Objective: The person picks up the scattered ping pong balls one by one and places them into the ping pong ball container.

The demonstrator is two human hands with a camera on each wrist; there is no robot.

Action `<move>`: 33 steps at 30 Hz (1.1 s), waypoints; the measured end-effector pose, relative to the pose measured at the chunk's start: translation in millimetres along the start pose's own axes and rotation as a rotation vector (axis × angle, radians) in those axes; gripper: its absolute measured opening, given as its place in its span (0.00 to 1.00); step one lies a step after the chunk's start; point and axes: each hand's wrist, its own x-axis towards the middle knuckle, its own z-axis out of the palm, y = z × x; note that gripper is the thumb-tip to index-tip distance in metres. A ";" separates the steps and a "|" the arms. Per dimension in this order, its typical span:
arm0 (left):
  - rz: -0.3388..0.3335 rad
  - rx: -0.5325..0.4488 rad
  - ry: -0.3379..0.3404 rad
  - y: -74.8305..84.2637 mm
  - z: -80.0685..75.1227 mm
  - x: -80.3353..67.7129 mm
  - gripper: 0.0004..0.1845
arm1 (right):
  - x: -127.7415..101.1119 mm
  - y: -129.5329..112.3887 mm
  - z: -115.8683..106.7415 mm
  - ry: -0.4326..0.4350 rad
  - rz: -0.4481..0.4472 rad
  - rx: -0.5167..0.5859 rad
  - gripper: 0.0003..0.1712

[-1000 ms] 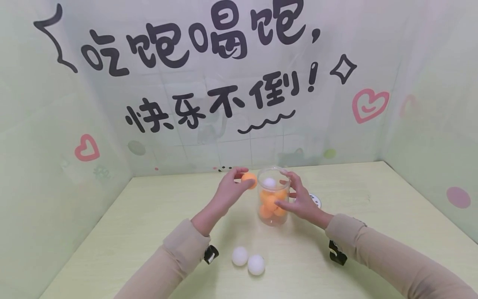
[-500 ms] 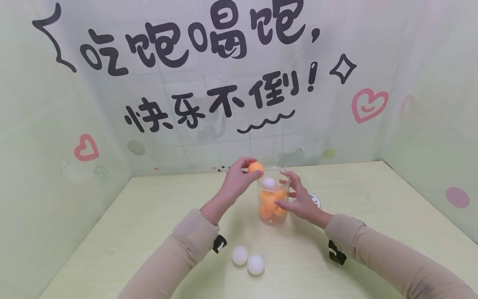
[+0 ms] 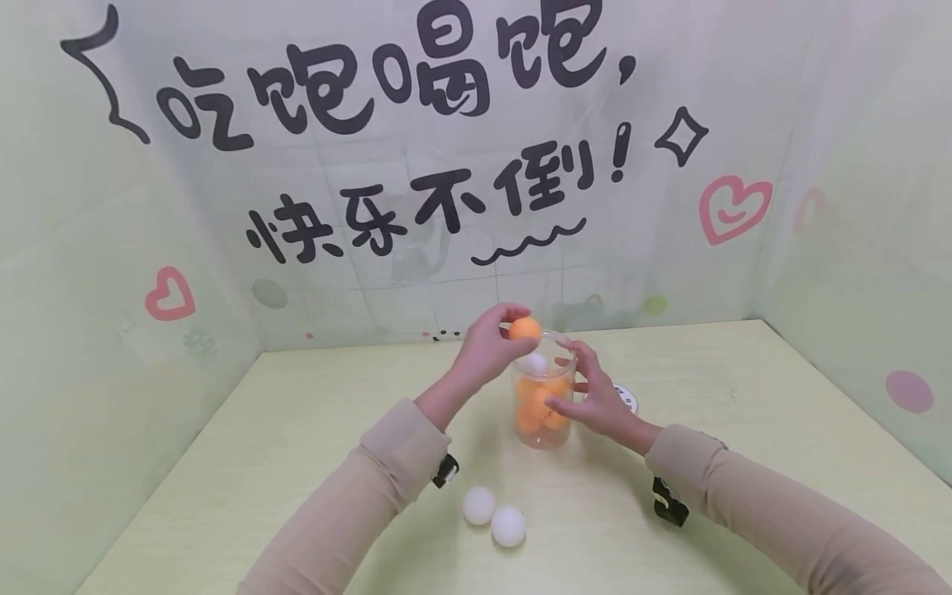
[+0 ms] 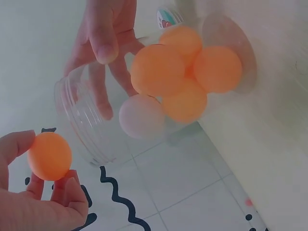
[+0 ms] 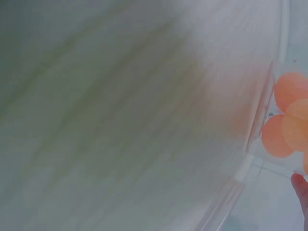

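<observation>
An orange ping-pong ball point(image 3: 525, 330) is pinched between the thumb and fingers of my left hand point(image 3: 487, 347), just over the left part of the jar's rim. The clear plastic jar point(image 3: 546, 438) stands upright on the table. Inside it lie several orange ping-pong balls point(image 4: 159, 70), with a white ping-pong ball point(image 4: 141, 116) on top. My right hand point(image 3: 598, 402) grips the jar's right side, thumb in front and fingers behind. Only a fingertip point(image 5: 299, 185) of that hand shows in the right wrist view, beside the jar's orange balls point(image 5: 280, 137).
Two white ping-pong balls point(image 3: 494, 516) lie on the table point(image 3: 297, 463) in front of the jar. A round white printed disc point(image 3: 627, 398) lies behind my right hand. The back wall point(image 3: 357, 306) rises at the table's far edge, with side walls left and right.
My left hand has moved right and up with the orange ball, from left of the jar to over its rim. The right hand and the jar stay in place.
</observation>
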 end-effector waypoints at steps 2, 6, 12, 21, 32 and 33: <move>0.013 0.019 -0.010 -1.0 0.5 1.8 0.20 | 0.1 0.2 0.3 0.001 -0.004 0.002 0.45; 0.032 0.053 -0.023 -3.4 2.2 4.3 0.19 | 0.3 1.3 0.4 0.000 -0.006 0.005 0.46; 0.040 0.072 -0.041 -2.3 5.3 4.6 0.20 | -0.1 1.4 0.7 0.001 -0.022 0.009 0.46; 0.056 0.106 -0.076 1.6 8.1 3.1 0.22 | -0.7 0.8 1.1 -0.006 -0.008 0.004 0.44; 0.062 0.135 -0.065 -0.4 4.4 -0.8 0.23 | -1.6 -9.9 1.4 0.002 -0.007 0.013 0.45; 0.066 0.135 -0.065 -0.2 3.8 -1.4 0.23 | -2.1 -15.2 1.2 0.001 -0.002 0.015 0.45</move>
